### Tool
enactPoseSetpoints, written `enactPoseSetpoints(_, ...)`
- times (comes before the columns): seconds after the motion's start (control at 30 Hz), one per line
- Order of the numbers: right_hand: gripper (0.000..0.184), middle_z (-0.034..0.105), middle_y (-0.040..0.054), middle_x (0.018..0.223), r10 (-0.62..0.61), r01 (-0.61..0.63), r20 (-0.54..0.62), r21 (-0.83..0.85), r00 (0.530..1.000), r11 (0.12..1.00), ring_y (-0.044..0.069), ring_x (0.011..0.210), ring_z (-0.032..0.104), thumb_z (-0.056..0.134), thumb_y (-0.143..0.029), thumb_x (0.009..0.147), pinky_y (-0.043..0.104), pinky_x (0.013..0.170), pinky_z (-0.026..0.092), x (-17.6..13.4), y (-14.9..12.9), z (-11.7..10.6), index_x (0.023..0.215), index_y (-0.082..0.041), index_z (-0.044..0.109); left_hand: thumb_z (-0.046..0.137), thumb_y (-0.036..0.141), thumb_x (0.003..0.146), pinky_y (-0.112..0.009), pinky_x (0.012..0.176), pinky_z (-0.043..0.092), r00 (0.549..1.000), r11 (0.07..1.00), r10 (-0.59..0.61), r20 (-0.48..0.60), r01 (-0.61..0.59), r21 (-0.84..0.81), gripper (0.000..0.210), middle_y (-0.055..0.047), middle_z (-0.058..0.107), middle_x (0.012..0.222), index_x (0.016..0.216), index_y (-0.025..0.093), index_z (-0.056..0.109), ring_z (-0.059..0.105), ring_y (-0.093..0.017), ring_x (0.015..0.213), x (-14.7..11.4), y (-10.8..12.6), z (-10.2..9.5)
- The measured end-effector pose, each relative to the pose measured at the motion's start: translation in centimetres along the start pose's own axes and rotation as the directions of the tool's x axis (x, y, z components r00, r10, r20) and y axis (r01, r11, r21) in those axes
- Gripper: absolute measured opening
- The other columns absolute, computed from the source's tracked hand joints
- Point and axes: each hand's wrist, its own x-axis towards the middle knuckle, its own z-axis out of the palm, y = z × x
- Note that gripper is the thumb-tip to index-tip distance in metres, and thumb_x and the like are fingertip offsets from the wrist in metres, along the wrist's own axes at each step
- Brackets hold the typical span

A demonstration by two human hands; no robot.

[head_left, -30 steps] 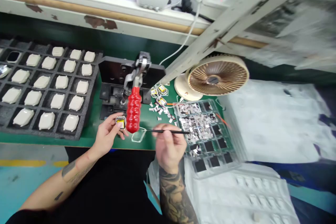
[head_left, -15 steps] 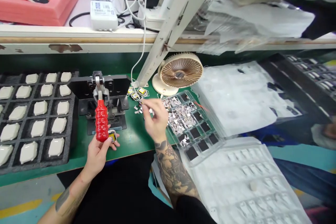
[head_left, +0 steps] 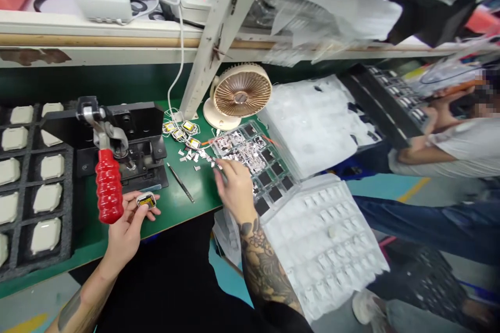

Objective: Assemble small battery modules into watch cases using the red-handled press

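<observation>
Pinching case (head_left: 147, 200): left hand (head_left: 127, 229) | right hand (head_left: 236, 187): curled, hold unclear | near: red handle (head_left: 108, 186), tweezers (head_left: 180, 182)

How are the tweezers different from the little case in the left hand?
The tweezers are long and thin; the case is short and squarish. The tweezers lie on the table, while the left hand holds the case. The tweezers look dark; the case shows yellow inside. Neither is in the right hand.
</observation>
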Motion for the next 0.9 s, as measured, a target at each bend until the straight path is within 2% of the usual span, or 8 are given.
enactPoseSetpoints(0.07,0.029,0.078,0.0153,0.120,0.092,-0.089,0.027,-0.123,0.995,0.989,0.034,0.113,0.070,0.057,-0.019,0.108,0.050,0.099,0.056,1.0,2.4,-1.4,0.129,-0.019,0.076,0.073,0.041,0.107,-0.037,0.075,0.067,1.000,1.000,0.001,0.004,-0.001,-0.004,0.031,-0.015,0.084,0.123,0.125,0.020,0.058,0.082,-0.024,0.085,-0.1,-0.2,-0.2)
enactPoseSetpoints(0.17,0.025,0.078,0.0142,0.115,0.125,-0.097,0.144,-0.186,0.982,0.978,0.033,0.110,0.070,0.060,-0.015,0.104,0.047,0.099,0.055,2.4,4.6,-2.6,0.121,-0.020,0.078,0.074,0.041,0.106,-0.037,0.076,0.067,1.000,1.000,0.003,0.020,-0.003,0.002,0.031,-0.015,0.084,0.123,0.125,0.021,0.059,0.082,-0.024,0.086,-0.1,-0.4,-0.3)
enactPoseSetpoints(0.27,0.022,0.078,0.0138,0.114,0.105,-0.051,0.250,-0.214,0.963,0.976,0.032,0.109,0.069,0.065,-0.014,0.100,0.044,0.098,0.054,3.5,5.1,-3.1,0.117,-0.020,0.078,0.075,0.040,0.106,-0.037,0.077,0.067,1.000,1.000,0.003,0.023,-0.003,0.024,0.031,-0.014,0.084,0.123,0.125,0.021,0.061,0.082,-0.023,0.086,-0.1,-0.5,-0.4)
enactPoseSetpoints(0.33,0.021,0.077,0.0135,0.112,0.110,-0.049,0.272,-0.221,0.956,0.974,0.031,0.107,0.069,0.064,-0.012,0.100,0.042,0.096,0.053,3.8,5.1,-3.6,0.114,-0.020,0.077,0.075,0.041,0.106,-0.038,0.078,0.066,1.000,0.999,0.009,0.015,-0.009,0.033,0.031,-0.014,0.084,0.123,0.125,0.020,0.061,0.082,-0.023,0.086,-0.2,-0.6,-0.4)
enactPoseSetpoints(0.5,0.020,0.078,0.0100,0.107,0.117,-0.083,0.292,-0.126,0.949,0.989,0.026,0.101,0.070,0.066,-0.009,0.097,0.038,0.094,0.053,3.9,5.6,-5.1,0.110,-0.021,0.076,0.075,0.041,0.106,-0.038,0.078,0.066,1.000,0.999,0.024,0.019,-0.025,0.031,0.031,-0.014,0.084,0.123,0.125,0.021,0.061,0.083,-0.024,0.086,-0.2,-0.7,-0.5)
enactPoseSetpoints(0.67,0.021,0.078,0.0040,0.093,0.154,-0.182,0.375,0.040,0.914,0.983,0.019,0.085,0.071,0.064,-0.005,0.093,0.030,0.084,0.051,4.1,6.2,-4.2,0.103,-0.020,0.075,0.076,0.041,0.105,-0.038,0.078,0.067,0.999,0.999,0.020,0.037,-0.021,0.038,0.032,-0.014,0.084,0.123,0.124,0.020,0.062,0.083,-0.024,0.086,-0.1,-0.7,-0.5)
enactPoseSetpoints(0.77,0.022,0.076,0.0019,0.090,0.145,-0.188,0.369,0.083,0.918,0.979,0.017,0.081,0.070,0.059,-0.004,0.095,0.028,0.081,0.051,4.1,6.1,-3.7,0.104,-0.020,0.074,0.077,0.042,0.105,-0.037,0.078,0.067,0.999,0.999,0.024,0.032,-0.025,0.037,0.033,-0.014,0.084,0.123,0.124,0.020,0.062,0.083,-0.023,0.085,-0.1,-0.7,-0.5)
enactPoseSetpoints(0.9,0.024,0.076,0.0049,0.099,0.151,-0.179,0.253,0.092,0.956,0.980,0.020,0.091,0.071,0.059,-0.007,0.097,0.031,0.088,0.052,3.8,5.7,-4.1,0.111,-0.019,0.073,0.075,0.044,0.106,-0.037,0.079,0.067,0.999,0.999,0.023,0.034,-0.025,0.048,0.033,-0.015,0.084,0.123,0.125,0.020,0.062,0.083,-0.023,0.086,-0.2,-0.7,-0.6)
